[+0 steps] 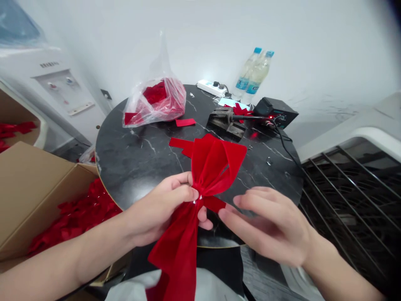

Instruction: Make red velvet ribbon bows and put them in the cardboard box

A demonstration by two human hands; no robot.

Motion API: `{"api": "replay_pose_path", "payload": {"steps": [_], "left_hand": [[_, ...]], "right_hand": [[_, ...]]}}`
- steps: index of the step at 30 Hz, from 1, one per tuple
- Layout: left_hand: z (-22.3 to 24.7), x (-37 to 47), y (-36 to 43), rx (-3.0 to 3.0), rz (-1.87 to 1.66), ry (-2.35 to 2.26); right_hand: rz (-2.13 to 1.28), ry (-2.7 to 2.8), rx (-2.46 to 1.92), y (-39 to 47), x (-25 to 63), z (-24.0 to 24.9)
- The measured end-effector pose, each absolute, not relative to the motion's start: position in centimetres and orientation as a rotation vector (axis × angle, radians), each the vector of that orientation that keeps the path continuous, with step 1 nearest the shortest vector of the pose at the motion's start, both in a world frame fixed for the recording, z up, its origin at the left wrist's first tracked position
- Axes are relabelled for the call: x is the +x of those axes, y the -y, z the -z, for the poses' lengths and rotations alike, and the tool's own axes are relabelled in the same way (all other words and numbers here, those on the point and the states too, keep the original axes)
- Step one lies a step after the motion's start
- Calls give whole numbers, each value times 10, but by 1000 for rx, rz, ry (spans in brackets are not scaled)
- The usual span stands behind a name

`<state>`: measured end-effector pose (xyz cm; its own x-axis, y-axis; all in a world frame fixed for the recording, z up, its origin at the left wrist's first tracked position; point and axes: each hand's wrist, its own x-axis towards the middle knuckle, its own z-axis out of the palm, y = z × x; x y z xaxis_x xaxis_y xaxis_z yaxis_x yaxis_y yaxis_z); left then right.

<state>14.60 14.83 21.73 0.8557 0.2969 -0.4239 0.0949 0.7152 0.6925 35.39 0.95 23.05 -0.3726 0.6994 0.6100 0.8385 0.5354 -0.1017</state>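
A large red velvet bow (pixel 213 163) is pinched at its gathered middle by my left hand (pixel 169 205), thumb in front and fingers behind. Its tails hang down over the table's front edge. A short red strip (pixel 214 203) sticks out to the right from the knot. My right hand (pixel 266 221) is at the strip's end, its fingers curled and the thumb side apart; the fingertips touch or nearly touch the strip. More red strips (pixel 180 144) lie on the black round table (pixel 125 163) behind the bow.
On the table stand a plastic bag (pixel 178 98) of red pieces, a soldering station (pixel 278 113) with its iron stand (pixel 227 121), a power strip (pixel 211 88) and two bottles (pixel 250 81). A cardboard box (pixel 34 188) is left, a metal rack (pixel 351 200) right.
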Motion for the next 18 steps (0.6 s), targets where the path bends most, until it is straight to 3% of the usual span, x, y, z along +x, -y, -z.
{"api": "replay_pose_path", "payload": {"steps": [5, 13, 18], "left_hand": [[-217, 150, -148, 826, -106, -577], [-209, 151, -154, 889, -91, -563], [-205, 149, -155, 817, -52, -525]], "right_hand": [[484, 2347, -984, -25, 351, -221], [584, 2491, -1019, -13, 339, -235], [544, 2443, -1042, 0, 334, -219]]}}
